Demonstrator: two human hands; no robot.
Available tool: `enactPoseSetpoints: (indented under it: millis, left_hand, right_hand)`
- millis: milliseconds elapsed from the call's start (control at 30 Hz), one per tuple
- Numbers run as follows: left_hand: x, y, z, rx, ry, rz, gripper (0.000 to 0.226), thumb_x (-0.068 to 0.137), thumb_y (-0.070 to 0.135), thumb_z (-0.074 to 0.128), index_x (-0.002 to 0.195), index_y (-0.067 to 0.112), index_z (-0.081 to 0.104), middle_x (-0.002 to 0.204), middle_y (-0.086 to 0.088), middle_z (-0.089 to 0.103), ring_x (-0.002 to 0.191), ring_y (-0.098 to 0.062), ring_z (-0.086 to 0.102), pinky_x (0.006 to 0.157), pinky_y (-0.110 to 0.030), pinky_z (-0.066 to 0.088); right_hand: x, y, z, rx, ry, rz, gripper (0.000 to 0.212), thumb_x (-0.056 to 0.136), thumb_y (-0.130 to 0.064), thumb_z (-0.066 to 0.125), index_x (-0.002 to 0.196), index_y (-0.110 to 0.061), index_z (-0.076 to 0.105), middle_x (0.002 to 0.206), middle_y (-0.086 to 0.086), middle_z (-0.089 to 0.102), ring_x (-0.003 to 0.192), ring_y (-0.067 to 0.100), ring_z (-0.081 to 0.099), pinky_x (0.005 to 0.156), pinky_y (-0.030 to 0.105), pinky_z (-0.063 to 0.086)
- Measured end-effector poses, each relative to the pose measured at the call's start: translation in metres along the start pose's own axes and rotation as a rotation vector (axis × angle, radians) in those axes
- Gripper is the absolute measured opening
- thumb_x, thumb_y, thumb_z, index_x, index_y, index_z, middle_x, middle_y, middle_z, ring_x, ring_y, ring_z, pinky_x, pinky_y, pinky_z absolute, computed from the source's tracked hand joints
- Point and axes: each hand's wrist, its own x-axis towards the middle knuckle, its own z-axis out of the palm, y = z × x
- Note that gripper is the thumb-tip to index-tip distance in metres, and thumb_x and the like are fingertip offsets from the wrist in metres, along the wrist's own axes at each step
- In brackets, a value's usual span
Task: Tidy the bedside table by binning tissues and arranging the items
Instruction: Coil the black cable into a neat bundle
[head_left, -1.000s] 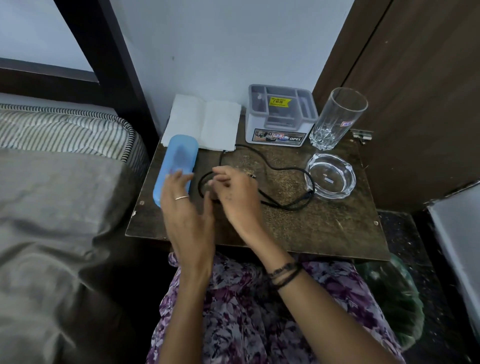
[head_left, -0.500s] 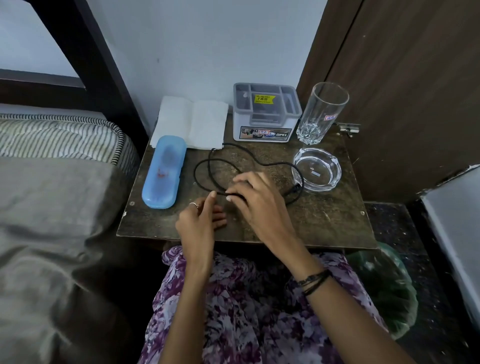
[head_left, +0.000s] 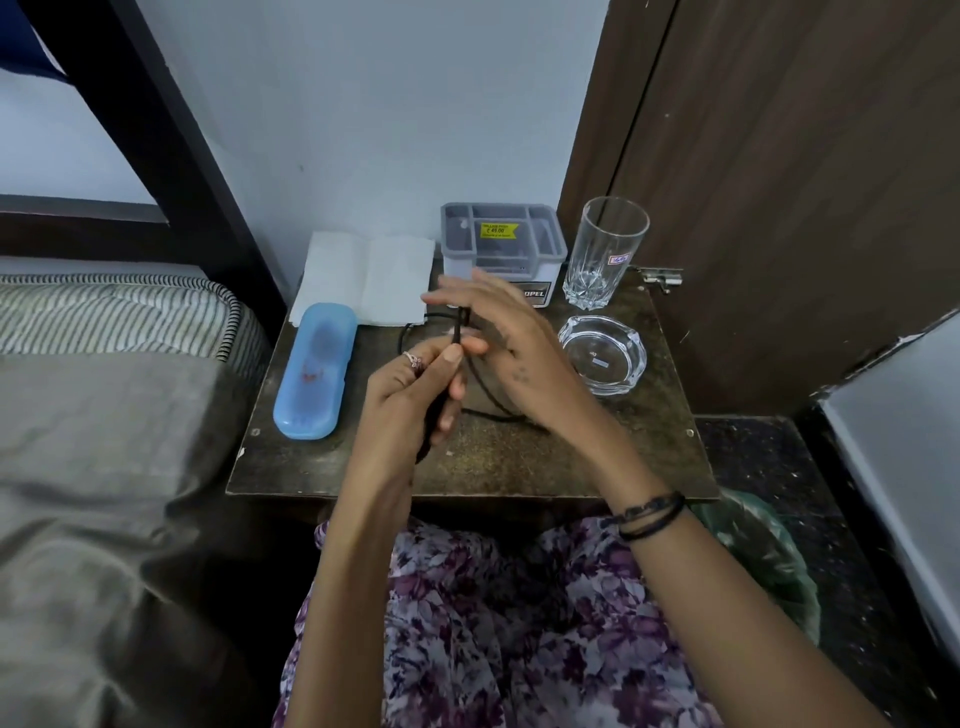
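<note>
Both hands (head_left: 457, 364) now lifting cable (head_left: 458, 325)

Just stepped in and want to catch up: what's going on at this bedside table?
A person is gathering up a black cable above the bedside table. The left hand grips a bunched length of it, while the right hand works the cable near the top with fingers mostly extended; part of it trails on the tabletop. A blue case, a folded tissue, a grey organiser box, an empty glass and a glass ashtray sit around them.
</note>
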Motion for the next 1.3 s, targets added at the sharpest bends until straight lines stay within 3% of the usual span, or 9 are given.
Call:
enactPoseSetpoints:
  millis: [133,233,333,467,600,700,933,1167,1300]
  left_hand:
    - [0.017,0.005,0.004,-0.107,0.041,0.07,0.025,0.095,0.01,0.042,0.089,0.017,0.066,0.057,0.01,0.051,0.042,-0.001,0.035,0.039,-0.012,0.026]
    - [0.027,0.002,0.008,-0.243,0.046,0.064,0.031,0.095,-0.001,0.037,0.108,0.017,0.059,0.065,0.006,0.055,0.047,0.0,0.042,0.043,-0.012,0.035]
    - [0.029,-0.01,0.01,-0.197,0.055,0.11,0.05,0.095,-0.004,0.035,0.096,0.033,0.067,0.086,0.012,0.068,0.06,0.001,0.054,0.053,-0.012,0.046]
    - [0.031,-0.025,0.007,-0.064,0.173,0.216,0.053,0.096,-0.001,0.038,0.105,0.047,0.059,0.103,0.009,0.067,0.082,0.001,0.06,0.074,-0.014,0.048]
    - [0.033,-0.041,-0.006,0.277,0.239,0.303,0.053,0.097,0.005,0.041,0.138,0.034,0.025,0.104,0.002,0.065,0.088,0.0,0.061,0.084,-0.02,0.048]
    - [0.033,-0.047,-0.015,0.488,0.153,0.256,0.045,0.096,0.006,0.043,0.137,0.024,0.04,0.086,0.013,0.066,0.075,0.002,0.059,0.077,-0.019,0.049]
    - [0.019,-0.027,-0.003,0.169,-0.043,0.13,0.036,0.099,0.02,0.034,0.082,0.014,0.065,0.047,0.002,0.049,0.038,-0.006,0.029,0.042,-0.014,0.027]
    - [0.019,-0.029,-0.009,-0.308,-0.23,0.053,0.042,0.095,0.034,0.033,0.079,0.018,0.069,0.041,0.009,0.036,0.034,-0.002,0.021,0.036,-0.015,0.019]
    - [0.021,-0.021,-0.004,-0.515,-0.137,0.112,0.036,0.095,0.023,0.032,0.115,0.008,0.058,0.061,0.009,0.055,0.041,-0.003,0.034,0.043,-0.012,0.031]
  right_hand:
    - [0.003,0.008,0.013,0.227,0.069,0.122,0.026,0.097,-0.009,0.045,0.117,-0.008,0.062,0.1,0.009,0.07,0.098,0.021,0.065,0.092,0.039,0.051]
    - [-0.007,0.009,0.02,0.237,0.045,0.187,0.024,0.098,-0.008,0.042,0.105,-0.014,0.065,0.07,-0.007,0.06,0.062,0.008,0.059,0.064,0.02,0.051]
    - [-0.021,0.003,0.027,0.184,-0.016,0.248,0.029,0.098,-0.009,0.042,0.076,-0.02,0.056,0.05,-0.013,0.051,0.044,0.0,0.051,0.047,0.018,0.041]
    - [-0.032,0.005,0.028,0.049,-0.084,0.269,0.029,0.093,-0.015,0.052,0.065,-0.012,0.059,0.058,-0.001,0.051,0.049,0.007,0.043,0.054,0.034,0.036]
    - [-0.039,-0.004,0.017,-0.147,-0.176,0.269,0.021,0.092,-0.03,0.056,0.099,-0.021,0.073,0.077,0.0,0.063,0.067,0.017,0.057,0.066,0.037,0.048]
    - [-0.033,-0.013,-0.003,-0.237,-0.107,0.246,0.019,0.085,-0.037,0.062,0.095,-0.025,0.073,0.078,-0.006,0.063,0.055,0.008,0.05,0.06,0.031,0.046]
    - [-0.002,-0.016,-0.029,-0.229,0.117,0.128,0.015,0.074,-0.038,0.073,0.08,-0.025,0.07,0.08,-0.01,0.062,0.075,0.006,0.059,0.07,0.024,0.048]
    - [0.001,0.003,-0.003,0.148,0.186,0.142,0.011,0.087,-0.02,0.062,0.087,-0.02,0.073,0.078,-0.015,0.065,0.082,0.015,0.065,0.079,0.043,0.053]
    - [-0.012,0.012,0.014,0.068,0.142,0.231,0.024,0.095,-0.024,0.05,0.11,-0.02,0.068,0.067,-0.011,0.062,0.066,0.015,0.063,0.069,0.035,0.052]
